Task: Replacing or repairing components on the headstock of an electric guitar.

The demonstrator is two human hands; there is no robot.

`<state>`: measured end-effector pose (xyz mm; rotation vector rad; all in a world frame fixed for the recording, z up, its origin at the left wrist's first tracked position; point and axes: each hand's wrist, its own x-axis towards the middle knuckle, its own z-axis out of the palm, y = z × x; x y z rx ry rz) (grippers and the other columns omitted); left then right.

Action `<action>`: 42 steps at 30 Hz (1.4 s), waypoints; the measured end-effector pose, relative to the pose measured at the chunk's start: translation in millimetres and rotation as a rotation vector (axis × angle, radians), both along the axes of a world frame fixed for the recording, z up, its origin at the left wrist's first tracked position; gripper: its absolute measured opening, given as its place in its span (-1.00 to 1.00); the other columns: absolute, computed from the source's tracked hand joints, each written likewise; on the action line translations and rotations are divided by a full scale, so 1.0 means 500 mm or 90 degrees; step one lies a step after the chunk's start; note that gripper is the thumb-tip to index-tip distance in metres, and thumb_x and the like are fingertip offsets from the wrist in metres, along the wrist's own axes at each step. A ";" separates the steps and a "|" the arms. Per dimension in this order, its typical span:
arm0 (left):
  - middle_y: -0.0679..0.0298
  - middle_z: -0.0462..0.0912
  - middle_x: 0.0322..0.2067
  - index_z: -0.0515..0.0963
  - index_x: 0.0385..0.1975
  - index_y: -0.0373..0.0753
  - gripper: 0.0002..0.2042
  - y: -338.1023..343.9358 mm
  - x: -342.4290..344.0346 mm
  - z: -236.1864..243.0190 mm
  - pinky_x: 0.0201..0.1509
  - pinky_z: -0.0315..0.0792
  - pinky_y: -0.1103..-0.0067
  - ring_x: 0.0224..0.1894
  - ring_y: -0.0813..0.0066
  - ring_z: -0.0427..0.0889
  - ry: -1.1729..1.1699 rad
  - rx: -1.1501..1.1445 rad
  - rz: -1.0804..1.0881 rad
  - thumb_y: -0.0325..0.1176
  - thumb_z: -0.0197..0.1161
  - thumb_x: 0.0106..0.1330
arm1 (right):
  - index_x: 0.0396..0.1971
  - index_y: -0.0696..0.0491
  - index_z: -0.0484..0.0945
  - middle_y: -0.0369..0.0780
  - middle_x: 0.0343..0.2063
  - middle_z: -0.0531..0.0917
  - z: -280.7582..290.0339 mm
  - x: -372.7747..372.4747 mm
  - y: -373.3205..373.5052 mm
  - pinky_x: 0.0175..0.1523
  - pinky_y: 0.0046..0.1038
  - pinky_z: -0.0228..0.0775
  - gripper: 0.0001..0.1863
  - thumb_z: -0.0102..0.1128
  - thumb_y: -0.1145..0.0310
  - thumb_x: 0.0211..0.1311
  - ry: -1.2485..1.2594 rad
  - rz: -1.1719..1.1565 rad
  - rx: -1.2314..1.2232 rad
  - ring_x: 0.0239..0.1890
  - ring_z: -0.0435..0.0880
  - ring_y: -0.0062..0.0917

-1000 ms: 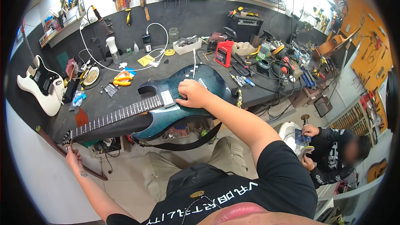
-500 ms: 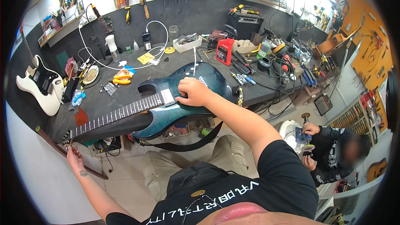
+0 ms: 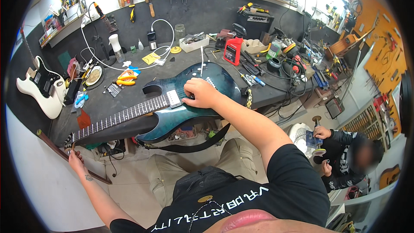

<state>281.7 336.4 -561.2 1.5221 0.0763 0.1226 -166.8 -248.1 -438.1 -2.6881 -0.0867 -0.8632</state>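
The blue electric guitar [image 3: 189, 103] lies along the counter's [image 3: 276, 92] front edge. The right hand [image 3: 200, 93] rests curled on its strings; the left hand [image 3: 74, 159] pinches the headstock.

The right hand [image 3: 200, 94] covers some guitar [image 3: 189, 103] strings. The left hand [image 3: 75, 160] hides the guitar's head end.
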 end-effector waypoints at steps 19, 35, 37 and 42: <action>0.44 0.70 -0.37 0.57 -0.23 -0.07 -0.73 0.021 0.038 -0.008 -0.46 0.36 0.66 -0.49 0.66 0.54 0.186 -0.252 -0.044 -0.03 0.16 0.63 | -0.47 0.01 0.52 -0.24 -0.39 0.61 -0.006 0.003 -0.002 -0.06 -0.18 0.46 -0.68 0.56 0.22 0.10 0.010 -0.014 -0.027 -0.19 0.63 -0.22; 0.33 0.69 -0.34 0.59 -0.20 -0.18 -0.67 -0.008 0.008 0.009 -0.56 0.26 0.65 -0.54 0.62 0.51 0.100 -0.036 0.084 -0.03 0.13 0.63 | -0.42 0.04 0.56 -0.22 -0.37 0.60 -0.009 0.005 -0.010 -0.07 -0.17 0.44 -0.75 0.49 0.26 0.22 -0.012 -0.003 -0.008 -0.18 0.60 -0.19; 0.30 0.68 -0.32 0.60 -0.14 -0.26 -0.65 0.016 0.021 0.013 -0.55 0.28 0.64 -0.54 0.60 0.50 0.036 0.119 0.098 -0.06 0.11 0.64 | -0.41 0.04 0.58 -0.22 -0.37 0.60 -0.010 0.008 -0.010 -0.07 -0.18 0.44 -0.76 0.49 0.26 0.21 -0.013 -0.003 -0.011 -0.18 0.60 -0.19; 0.31 0.68 -0.32 0.61 -0.09 -0.28 -0.65 0.040 0.046 -0.003 -0.50 0.33 0.62 -0.53 0.60 0.50 -0.025 0.171 0.061 -0.07 0.12 0.64 | -0.43 0.04 0.55 -0.22 -0.38 0.58 -0.010 0.008 -0.006 -0.07 -0.19 0.42 -0.73 0.50 0.25 0.20 -0.031 -0.013 -0.027 -0.19 0.59 -0.19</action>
